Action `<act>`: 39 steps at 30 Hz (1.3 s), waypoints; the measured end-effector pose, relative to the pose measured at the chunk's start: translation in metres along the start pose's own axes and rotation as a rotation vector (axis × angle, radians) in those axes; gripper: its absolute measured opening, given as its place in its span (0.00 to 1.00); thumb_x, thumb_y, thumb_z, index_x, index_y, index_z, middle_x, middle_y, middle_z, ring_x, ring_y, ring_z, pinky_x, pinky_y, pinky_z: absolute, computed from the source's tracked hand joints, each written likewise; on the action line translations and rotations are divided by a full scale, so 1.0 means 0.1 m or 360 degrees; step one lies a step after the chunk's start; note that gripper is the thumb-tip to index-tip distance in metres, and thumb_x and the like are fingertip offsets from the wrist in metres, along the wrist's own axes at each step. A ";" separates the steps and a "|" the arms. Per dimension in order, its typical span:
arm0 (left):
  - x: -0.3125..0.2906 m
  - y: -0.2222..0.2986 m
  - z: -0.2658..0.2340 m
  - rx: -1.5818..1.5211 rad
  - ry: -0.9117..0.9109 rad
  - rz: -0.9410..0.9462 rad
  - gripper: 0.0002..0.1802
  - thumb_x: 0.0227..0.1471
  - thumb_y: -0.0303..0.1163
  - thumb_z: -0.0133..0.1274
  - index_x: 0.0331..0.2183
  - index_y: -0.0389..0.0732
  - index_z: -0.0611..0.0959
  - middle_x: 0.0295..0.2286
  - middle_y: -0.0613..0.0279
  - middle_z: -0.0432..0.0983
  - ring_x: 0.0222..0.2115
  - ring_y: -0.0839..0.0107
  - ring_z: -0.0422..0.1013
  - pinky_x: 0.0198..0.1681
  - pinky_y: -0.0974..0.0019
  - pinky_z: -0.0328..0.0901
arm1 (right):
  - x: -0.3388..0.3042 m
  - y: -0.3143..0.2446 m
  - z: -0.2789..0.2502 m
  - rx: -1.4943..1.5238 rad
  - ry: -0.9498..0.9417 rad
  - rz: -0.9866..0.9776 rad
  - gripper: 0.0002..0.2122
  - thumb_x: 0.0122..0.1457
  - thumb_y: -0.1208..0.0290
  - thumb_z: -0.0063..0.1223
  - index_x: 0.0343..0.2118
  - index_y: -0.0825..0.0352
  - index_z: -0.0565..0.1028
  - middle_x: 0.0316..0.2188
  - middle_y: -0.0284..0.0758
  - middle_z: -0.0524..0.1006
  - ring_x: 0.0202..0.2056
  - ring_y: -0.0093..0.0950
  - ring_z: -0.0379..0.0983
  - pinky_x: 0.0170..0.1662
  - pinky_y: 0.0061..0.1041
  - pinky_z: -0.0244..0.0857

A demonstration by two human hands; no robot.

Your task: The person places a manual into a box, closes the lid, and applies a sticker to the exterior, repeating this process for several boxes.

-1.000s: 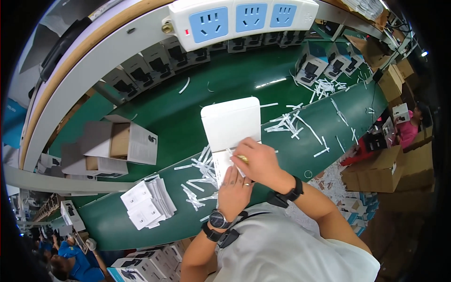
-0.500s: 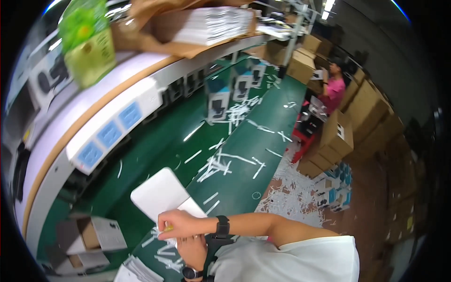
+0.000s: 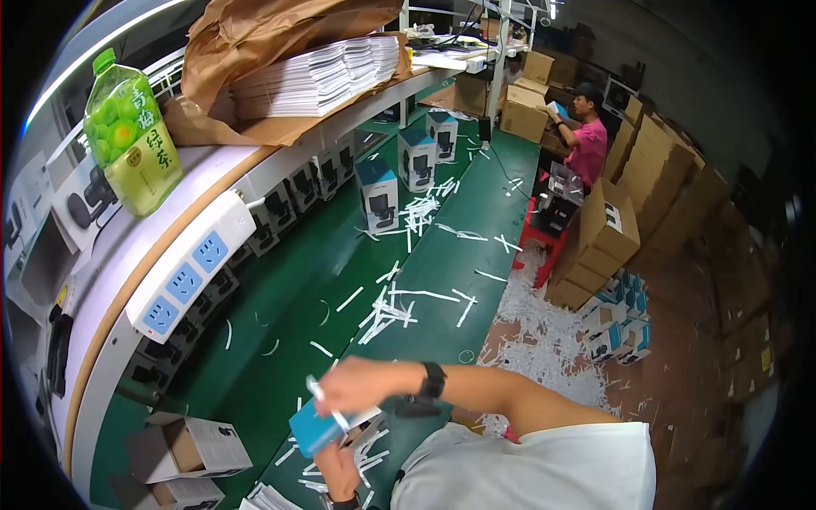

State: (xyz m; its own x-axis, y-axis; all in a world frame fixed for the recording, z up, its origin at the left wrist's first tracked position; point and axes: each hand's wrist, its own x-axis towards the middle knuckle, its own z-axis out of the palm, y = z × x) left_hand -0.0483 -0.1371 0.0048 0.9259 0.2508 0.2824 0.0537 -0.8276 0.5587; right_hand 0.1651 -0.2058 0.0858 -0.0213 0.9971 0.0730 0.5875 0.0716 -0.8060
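Note:
My right hand [image 3: 361, 387], smeared a little by motion, is closed around a thin white strip [image 3: 315, 391] that sticks out past its fingers. Just below it, my left hand [image 3: 338, 472] has its fingers against a blue and white carton [image 3: 313, 429], partly covered by my hands. Loose white strips [image 3: 374, 455] lie on the green tabletop beside my left hand. Some folded white sheets [image 3: 270, 500] are at the bottom edge. To the left lie opened cartons [image 3: 204, 446].
Upright boxes with blue tops [image 3: 378, 195] stand on the green table [image 3: 289, 280]. A shelf edge [image 3: 183, 225] carries a socket strip [image 3: 191, 268], a green bottle [image 3: 132, 136] and stacked papers [image 3: 319, 81]. At right, a co-worker in pink [image 3: 586, 149] sits among brown cartons [image 3: 608, 234]; strips litter the floor [image 3: 544, 348].
The large white panel no longer shows; a blue face shows at my hands instead. My right hand has moved right and up, now with a white strip. The view has shifted.

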 end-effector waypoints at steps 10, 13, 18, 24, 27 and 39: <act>-0.17 -0.21 0.32 -0.1373 0.0930 -0.0438 0.12 0.54 0.31 0.55 0.36 0.31 0.81 0.32 0.64 0.78 0.32 0.78 0.69 0.34 0.71 0.64 | -0.02 0.19 0.46 -0.0293 0.0466 -0.0366 0.12 0.57 0.60 0.54 0.31 0.64 0.71 0.26 0.35 0.71 0.30 0.37 0.72 0.27 0.36 0.64; -0.17 -0.23 0.32 -0.1513 0.0791 -0.0475 0.10 0.53 0.28 0.54 0.35 0.31 0.81 0.31 0.66 0.77 0.29 0.80 0.68 0.32 0.72 0.63 | -0.10 0.12 0.55 -0.0345 0.0467 -0.0572 0.11 0.56 0.61 0.55 0.29 0.63 0.70 0.25 0.34 0.68 0.30 0.35 0.71 0.27 0.35 0.64; -0.31 -0.30 0.23 -0.1420 0.0617 -0.0380 0.15 0.53 0.32 0.58 0.40 0.31 0.82 0.35 0.64 0.79 0.35 0.77 0.71 0.37 0.69 0.68 | -0.13 0.08 0.64 -0.0330 0.0669 -0.0556 0.09 0.56 0.62 0.56 0.29 0.62 0.71 0.27 0.32 0.69 0.30 0.34 0.71 0.27 0.34 0.65; -0.38 -0.10 0.06 -0.1322 0.0628 -0.0631 0.09 0.52 0.27 0.58 0.36 0.32 0.83 0.30 0.66 0.79 0.29 0.79 0.71 0.34 0.69 0.67 | -0.11 0.16 0.84 -0.0359 0.0584 -0.0457 0.06 0.54 0.62 0.56 0.29 0.56 0.73 0.29 0.30 0.72 0.33 0.32 0.73 0.29 0.33 0.66; -0.20 -0.11 0.05 -0.1430 0.0335 -0.0761 0.10 0.52 0.24 0.58 0.39 0.36 0.83 0.32 0.67 0.80 0.33 0.76 0.73 0.36 0.66 0.69 | -0.14 0.18 0.52 -0.0629 0.0560 -0.0658 0.05 0.51 0.67 0.58 0.26 0.59 0.74 0.27 0.33 0.73 0.32 0.35 0.73 0.28 0.33 0.67; -0.26 -0.34 0.04 -0.1225 0.0309 -0.0344 0.11 0.44 0.25 0.66 0.35 0.39 0.85 0.35 0.63 0.81 0.36 0.69 0.75 0.41 0.66 0.67 | -0.02 0.11 0.43 -0.0111 0.0019 -0.0520 0.12 0.47 0.66 0.69 0.32 0.61 0.77 0.33 0.32 0.76 0.32 0.34 0.75 0.32 0.29 0.68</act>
State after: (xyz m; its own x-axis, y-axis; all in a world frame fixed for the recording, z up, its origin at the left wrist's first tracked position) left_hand -0.0723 -0.1173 -0.0247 0.8396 0.5059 0.1978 -0.1134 -0.1930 0.9746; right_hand 0.1366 -0.2059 0.0517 -0.2082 0.9214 0.3281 0.6053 0.3849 -0.6967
